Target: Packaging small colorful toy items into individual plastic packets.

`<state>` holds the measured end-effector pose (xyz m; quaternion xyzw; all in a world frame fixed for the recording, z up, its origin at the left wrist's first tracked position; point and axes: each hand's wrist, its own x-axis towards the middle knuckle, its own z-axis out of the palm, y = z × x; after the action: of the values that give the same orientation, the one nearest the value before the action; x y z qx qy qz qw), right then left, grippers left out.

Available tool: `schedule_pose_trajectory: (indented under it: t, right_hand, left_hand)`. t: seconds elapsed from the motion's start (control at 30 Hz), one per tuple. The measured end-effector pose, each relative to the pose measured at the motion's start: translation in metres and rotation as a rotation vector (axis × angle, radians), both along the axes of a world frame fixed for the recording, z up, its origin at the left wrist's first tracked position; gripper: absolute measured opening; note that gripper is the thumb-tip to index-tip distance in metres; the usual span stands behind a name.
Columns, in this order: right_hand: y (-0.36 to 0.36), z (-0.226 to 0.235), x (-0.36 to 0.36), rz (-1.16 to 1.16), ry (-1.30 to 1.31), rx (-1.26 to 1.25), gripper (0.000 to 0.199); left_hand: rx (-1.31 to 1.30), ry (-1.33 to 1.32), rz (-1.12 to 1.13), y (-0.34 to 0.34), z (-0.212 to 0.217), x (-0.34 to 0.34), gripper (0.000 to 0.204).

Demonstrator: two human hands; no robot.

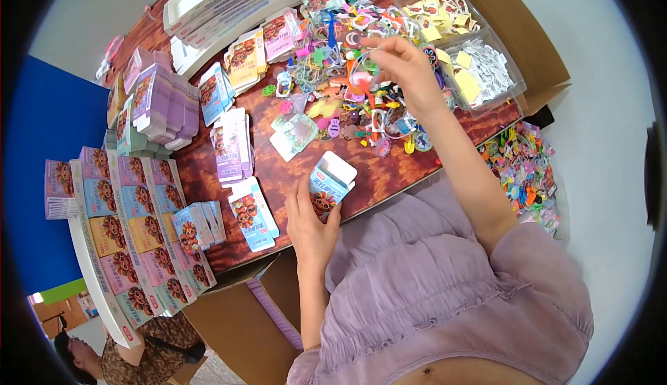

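Note:
My left hand (pixel 310 219) holds a small light-blue cardboard box (pixel 328 189) near the table's front edge. The box's white top flap stands up and its mouth faces away from me. Farther off, my right hand (pixel 406 69) is raised over a heap of small colourful plastic trinkets (pixel 326 72). Its thumb and fingers are pinched together around a thin, pale looped band (pixel 363 60), whose exact kind I cannot make out. A clear bag with a pale-green printed card (pixel 294 136) lies between the box and the heap.
Flat box stacks in blue (pixel 253 215), purple (pixel 233 147) and yellow (pixel 245 60) lie leftward. Filled display trays (pixel 132 246) stand at far left. Clear plastic bins (pixel 486 72) hold cards at right, beside an open carton (pixel 521 23). Another person (pixel 139 350) is at lower left.

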<state>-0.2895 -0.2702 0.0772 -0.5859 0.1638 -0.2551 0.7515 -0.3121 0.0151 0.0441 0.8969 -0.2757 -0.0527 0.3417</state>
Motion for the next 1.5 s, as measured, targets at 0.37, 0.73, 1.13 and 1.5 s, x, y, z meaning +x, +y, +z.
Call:
schedule_pose_trajectory:
  t: [0.37, 0.73, 1.13, 1.5]
  right_hand:
    - [0.031, -0.046, -0.027, 0.408, 0.262, -0.129, 0.013]
    - [0.028, 0.004, -0.072, 0.944, 0.43, -0.758, 0.015]
    - [0.094, -0.139, -0.177, 0.39, 0.579, -1.441, 0.035]
    - [0.109, -0.149, -0.172, 0.535, 0.596, -1.555, 0.013]
  left_hand:
    - [0.027, -0.007, 0.008, 0.002, 0.001, 0.005, 0.076]
    - [-0.035, 0.015, 0.039, 0.009, 0.0, 0.004, 0.074]
    - [-0.095, -0.067, 0.012, 0.017, -0.006, -0.021, 0.072]
    - [-0.218, -0.081, 0.035, 0.021, 0.007, -0.043, 0.074]
